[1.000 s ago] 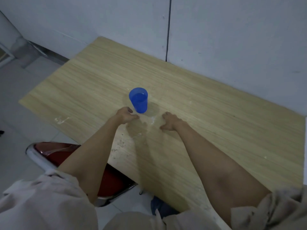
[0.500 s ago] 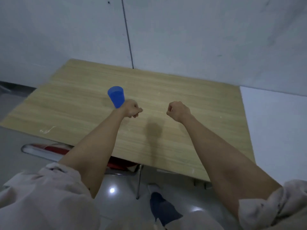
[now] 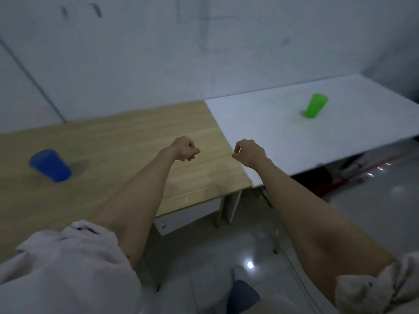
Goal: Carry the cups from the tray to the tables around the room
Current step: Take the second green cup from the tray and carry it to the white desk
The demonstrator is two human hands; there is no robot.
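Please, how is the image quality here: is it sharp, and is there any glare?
Head view: dim light; the blue plastic cup on the wooden table is motion-blurred, the green plastic cup on the white table slightly soft; a bright glare spot on the glossy floor.

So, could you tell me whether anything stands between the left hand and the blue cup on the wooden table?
Nothing visible does: only bare wooden table lies between the left hand and the blue cup.
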